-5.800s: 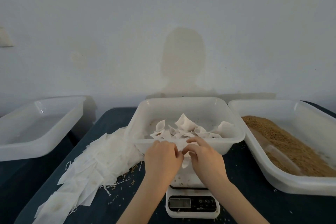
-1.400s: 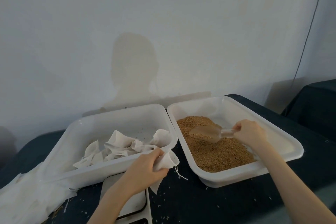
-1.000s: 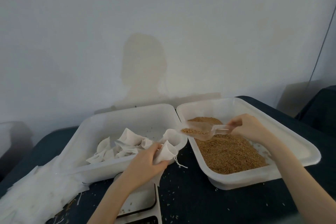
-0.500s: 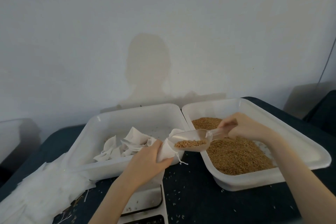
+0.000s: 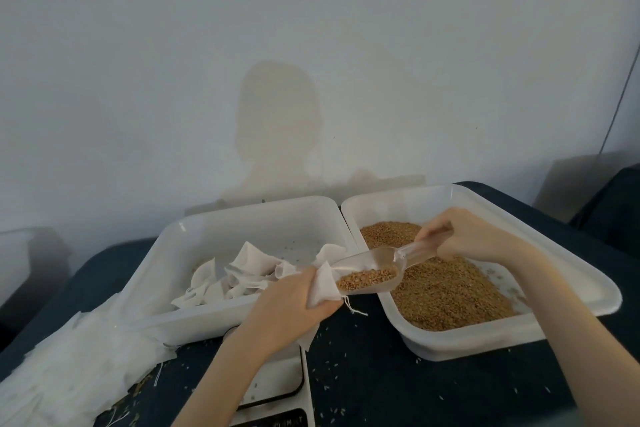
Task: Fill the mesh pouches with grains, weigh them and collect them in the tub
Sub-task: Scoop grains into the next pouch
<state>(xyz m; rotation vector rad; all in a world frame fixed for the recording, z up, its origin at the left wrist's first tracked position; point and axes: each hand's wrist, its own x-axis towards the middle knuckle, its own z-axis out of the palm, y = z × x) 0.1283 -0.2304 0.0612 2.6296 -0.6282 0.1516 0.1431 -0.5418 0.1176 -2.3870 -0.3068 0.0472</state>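
Note:
My left hand (image 5: 289,310) grips a white mesh pouch (image 5: 325,284) with its mouth turned to the right, above the gap between the two tubs. My right hand (image 5: 465,236) holds the handle of a clear plastic scoop (image 5: 370,272). The scoop carries brown grains and its front lip touches the pouch mouth. A white tub (image 5: 519,334) on the right holds a heap of grains (image 5: 446,291). The middle tub (image 5: 242,215) holds several filled pouches (image 5: 239,274). A white scale (image 5: 277,388) lies under my left forearm, partly hidden.
A stack of empty white pouches (image 5: 69,367) spreads over the dark table at the lower left. Loose grains (image 5: 346,378) are scattered on the table between scale and grain tub. Another pale tub (image 5: 20,260) shows dimly at the far left edge. The wall stands close behind the tubs.
My right hand lifted the scoop out of the grain heap and carried it left to the pouch mouth. My left hand kept hold of the pouch, raised off the scale.

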